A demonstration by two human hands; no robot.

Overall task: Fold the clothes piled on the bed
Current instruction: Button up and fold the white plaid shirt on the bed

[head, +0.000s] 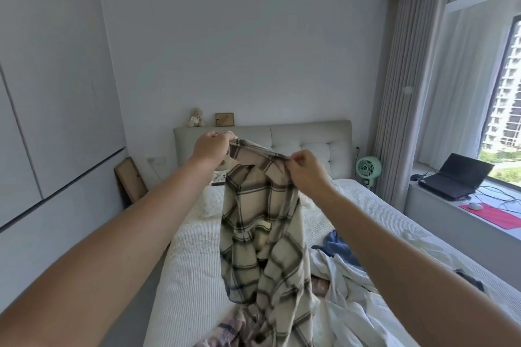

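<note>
Left hand [211, 148] and right hand [306, 170] pinch plaid shirt [262, 234] top edge | hem touches clothes pile [346, 290]

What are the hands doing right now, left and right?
Left hand: closed, pinching the top edge of the cream plaid shirt, held up over the bed.
Right hand: closed, pinching the same shirt's top edge.

Daylight enters from the window [504, 110] at right; the room is bright. Shadows are soft. Wide-angle distortion bends the edges.
</note>
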